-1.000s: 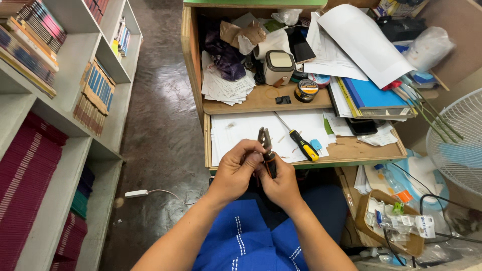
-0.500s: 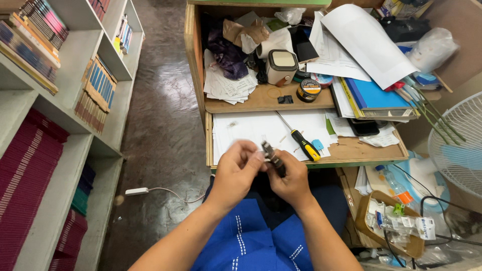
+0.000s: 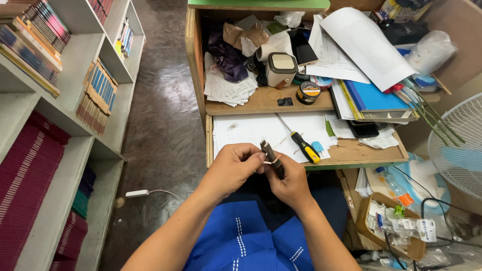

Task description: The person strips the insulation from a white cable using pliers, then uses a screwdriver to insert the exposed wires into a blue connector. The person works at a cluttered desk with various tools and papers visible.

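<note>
1. While your right hand (image 3: 291, 183) clenches the pliers (image 3: 271, 158) at frame centre, their long axis runs up-left, nose toward the desk (image 3: 371, 150).
2. Your left hand (image 3: 236, 168) pinches a pale wire (image 3: 273, 161) at the pliers.

Yellow-handled screwdriver (image 3: 301, 142) lies on papers (image 3: 251, 128) in open drawer. White fan (image 3: 459, 145) at right. Bookshelf (image 3: 55, 125) at left.

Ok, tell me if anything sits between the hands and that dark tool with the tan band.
Nothing visible does. The right hand already has its grip on the dark tool, and the left hand pinches the tan band looped around it. The screwdriver lies apart on the desk papers.
</note>
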